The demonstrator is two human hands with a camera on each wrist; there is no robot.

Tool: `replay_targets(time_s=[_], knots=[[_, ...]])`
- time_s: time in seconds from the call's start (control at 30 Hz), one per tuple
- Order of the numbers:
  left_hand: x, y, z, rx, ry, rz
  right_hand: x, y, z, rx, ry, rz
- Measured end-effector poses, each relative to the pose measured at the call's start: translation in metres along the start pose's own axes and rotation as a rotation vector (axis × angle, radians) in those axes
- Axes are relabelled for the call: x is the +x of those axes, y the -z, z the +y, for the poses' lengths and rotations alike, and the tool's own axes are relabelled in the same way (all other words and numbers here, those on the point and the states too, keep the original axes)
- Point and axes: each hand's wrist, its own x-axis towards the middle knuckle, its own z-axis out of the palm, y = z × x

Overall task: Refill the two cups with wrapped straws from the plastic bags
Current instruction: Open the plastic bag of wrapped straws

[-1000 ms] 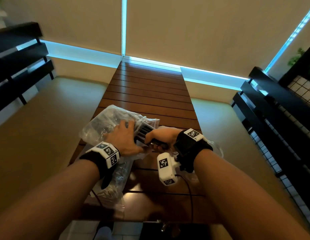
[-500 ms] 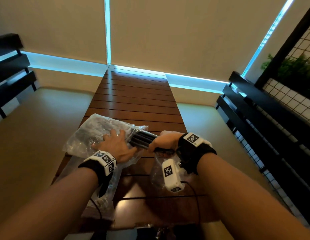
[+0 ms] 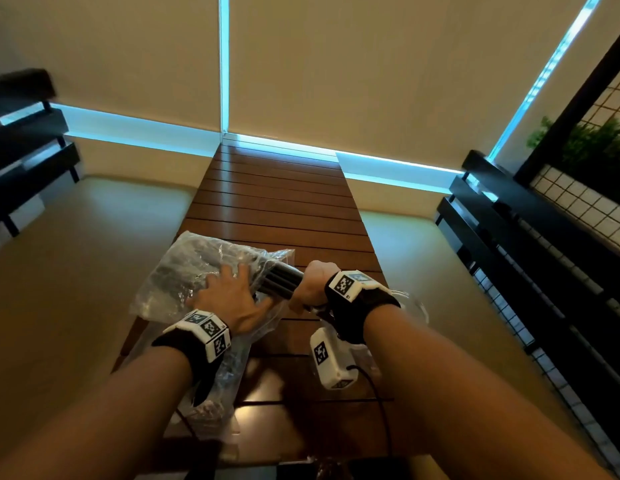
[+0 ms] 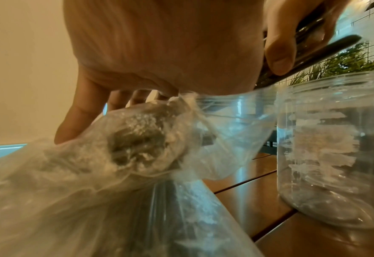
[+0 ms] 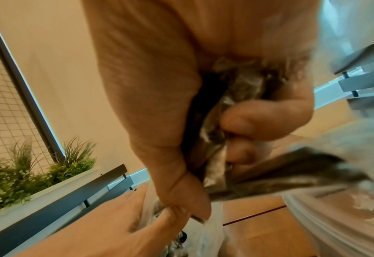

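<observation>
A crinkly clear plastic bag (image 3: 211, 271) was laid on the slatted brown wood table (image 3: 280, 209), near its front left edge. The left hand (image 3: 232, 299) was pressed flat on top of it, fingers (image 3: 229, 275) spread out straight, nothing gripped. The right hand (image 3: 312, 285) was clenched tight around a bundle of dark, thin, glossy-wrapped straws (image 3: 277, 282), which were stuck halfway out of the bag's mouth and pointed toward the right. In the right wrist view, the crumpled wrapper ends (image 5: 216, 156) were bunched up inside the fist. A clear round plastic cup (image 4: 335, 147), ribbed near the rim and pretty much empty, was stood upright on the table just right of the bag. A second bag (image 3: 225, 386), flatter, was draped near the front edge under the left wrist.
</observation>
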Motion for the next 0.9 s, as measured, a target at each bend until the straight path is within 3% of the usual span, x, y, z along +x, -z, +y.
replay_targets(time_s=[0.2, 0.37, 0.5, 0.63, 0.77, 0.83, 0.9], knots=[[-0.001, 0.003, -0.010, 0.010, 0.012, -0.005, 0.003, -0.002, -0.010, -0.074, 0.035, -0.018], [0.006, 0.021, -0.010, 0.159, -0.018, -0.149, -0.014, 0.024, 0.008, -0.162, 0.043, -0.075], [0.011, 0.027, 0.000, 0.137, 0.011, -0.214, -0.046, 0.062, 0.036, -0.184, 0.035, -0.094], [0.016, 0.018, 0.013, 0.113, 0.017, -0.220, -0.074, 0.092, 0.074, -0.089, 0.040, -0.048], [-0.001, 0.034, 0.047, 0.119, 0.016, -0.257, -0.078, 0.094, 0.099, 0.135, 0.131, 0.122], [-0.006, 0.047, 0.069, -0.078, -0.101, -0.135, -0.072, 0.081, 0.103, 0.246, 0.185, 0.239], [-0.014, 0.065, 0.088, -0.588, -0.275, -0.102, -0.064, 0.062, 0.102, 0.301, 0.216, 0.337]])
